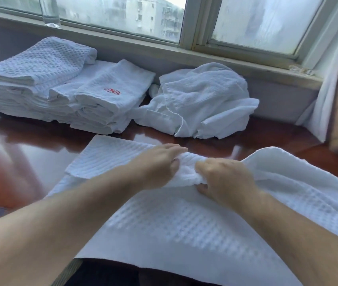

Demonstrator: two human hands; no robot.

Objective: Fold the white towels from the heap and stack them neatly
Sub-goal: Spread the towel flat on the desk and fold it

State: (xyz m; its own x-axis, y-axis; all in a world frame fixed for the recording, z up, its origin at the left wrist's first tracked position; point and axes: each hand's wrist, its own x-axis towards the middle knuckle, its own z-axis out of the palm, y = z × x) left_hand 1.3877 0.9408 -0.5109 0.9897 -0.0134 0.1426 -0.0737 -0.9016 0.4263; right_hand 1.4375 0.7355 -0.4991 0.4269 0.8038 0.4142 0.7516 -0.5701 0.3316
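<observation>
- Left hand (160, 164) and right hand (223, 178), close together, pinch the towel (174, 219) at a bunched ridge.
- That bunching may set a crooked fold.

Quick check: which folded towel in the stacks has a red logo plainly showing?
The top towel of the right-hand stack, beside the crumpled heap: red stitching shows near its front edge. The waffle towel topping the left stack is plain white.

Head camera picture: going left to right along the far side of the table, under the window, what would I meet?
Stack of folded towels → crumpled heap of towels → white curtain.
</observation>
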